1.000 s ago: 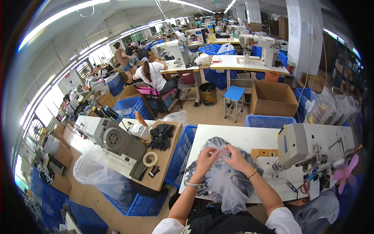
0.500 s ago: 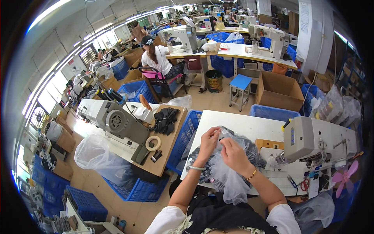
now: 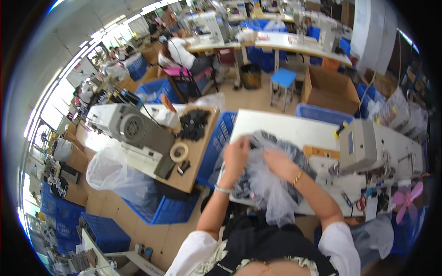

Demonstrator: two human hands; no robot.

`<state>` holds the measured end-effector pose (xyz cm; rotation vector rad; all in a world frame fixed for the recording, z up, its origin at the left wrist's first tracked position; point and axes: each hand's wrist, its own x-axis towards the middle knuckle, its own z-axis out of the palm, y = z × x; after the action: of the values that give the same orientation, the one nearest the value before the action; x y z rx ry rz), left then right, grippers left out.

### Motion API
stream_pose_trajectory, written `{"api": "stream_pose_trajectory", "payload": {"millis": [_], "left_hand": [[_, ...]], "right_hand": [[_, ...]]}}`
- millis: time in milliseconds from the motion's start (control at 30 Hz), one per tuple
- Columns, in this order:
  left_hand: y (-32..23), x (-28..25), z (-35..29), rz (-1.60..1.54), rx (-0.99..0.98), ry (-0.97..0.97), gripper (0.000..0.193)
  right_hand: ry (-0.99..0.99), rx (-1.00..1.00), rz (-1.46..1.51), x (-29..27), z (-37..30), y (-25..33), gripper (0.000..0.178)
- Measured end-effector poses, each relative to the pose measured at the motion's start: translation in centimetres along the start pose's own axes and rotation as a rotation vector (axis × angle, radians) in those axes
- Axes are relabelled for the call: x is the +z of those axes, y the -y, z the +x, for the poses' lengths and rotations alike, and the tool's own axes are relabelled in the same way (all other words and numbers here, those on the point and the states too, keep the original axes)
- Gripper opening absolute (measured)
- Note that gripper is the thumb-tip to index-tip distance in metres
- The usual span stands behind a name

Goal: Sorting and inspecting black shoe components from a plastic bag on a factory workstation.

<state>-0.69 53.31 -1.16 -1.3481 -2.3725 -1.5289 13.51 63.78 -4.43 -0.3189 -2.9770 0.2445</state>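
A clear plastic bag (image 3: 269,177) filled with dark grey cloth pieces (image 3: 294,154) lies on the white sewing table (image 3: 276,120) in front of me, its loose end hanging over the near edge. My left hand (image 3: 236,155) is closed at the bag's left side, fingers pinched on the film. Over the bag's middle, my right hand (image 3: 280,164) has its fingertips bent together on the plastic, somewhat smeared by motion. What lies under the film is partly hidden by both hands.
A sewing machine (image 3: 368,147) stands at the right, with snips (image 3: 346,198) and a pink fan (image 3: 407,202) nearby. To the left, another machine (image 3: 131,129) shares a table with black gloves (image 3: 193,124) and a tape roll (image 3: 179,152). A blue crate (image 3: 216,147) fills the gap.
My hands have moved apart, the left one going left and down slightly. The head view has tilted, so the tables appear higher. The seated person ahead has leaned over to the left.
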Motion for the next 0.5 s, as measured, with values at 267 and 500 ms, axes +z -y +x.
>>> {"api": "stream_pose_trajectory", "payload": {"millis": [267,500], "left_hand": [[-0.2,-1.7,1.1,-0.044,-0.016,0.01,0.019],[-2.3,-0.7,1.2,-0.006,0.075,0.107,0.018]], "right_hand": [[0.174,0.122,0.077,-1.5,-0.4,-0.6,0.025],[0.022,0.026,0.1,3.5,9.1,-0.6,0.022]]}}
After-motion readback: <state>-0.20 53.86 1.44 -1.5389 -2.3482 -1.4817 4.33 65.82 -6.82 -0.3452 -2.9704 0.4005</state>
